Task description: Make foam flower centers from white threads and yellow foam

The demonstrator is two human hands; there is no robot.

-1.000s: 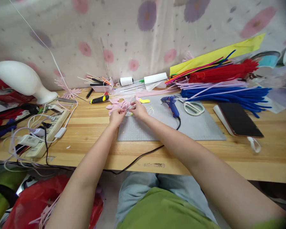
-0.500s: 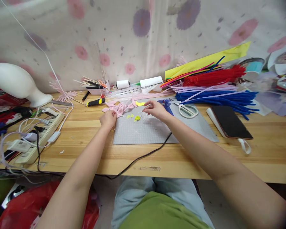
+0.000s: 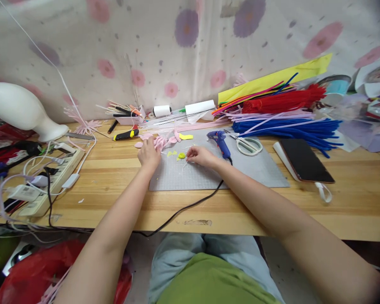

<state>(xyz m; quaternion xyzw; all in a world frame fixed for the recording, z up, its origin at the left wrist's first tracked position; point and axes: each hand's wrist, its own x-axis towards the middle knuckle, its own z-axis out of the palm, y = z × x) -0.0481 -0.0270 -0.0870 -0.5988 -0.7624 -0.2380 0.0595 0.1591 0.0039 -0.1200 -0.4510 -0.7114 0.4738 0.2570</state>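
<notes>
A thin white strand (image 3: pixel 184 167) is pinched by the nearly closed right hand (image 3: pixel 202 156), now lowered beside a yellow coil (image 3: pixel 181 156) on the grey mat (image 3: pixel 199 177), leaving the blue glue gun (image 3: pixel 222 145) uncovered. Pink petals (image 3: pixel 159 142) are partly covered by the loosely curled left hand (image 3: pixel 149 155), its grip hidden

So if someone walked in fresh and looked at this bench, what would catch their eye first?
Probably the bundles of red stems and blue stems at the back right, below a bright yellow sheet. Next, the smooth white head form lying tilted at the far left. Then the blue glue gun on the grey mat, right of the hands.
</notes>
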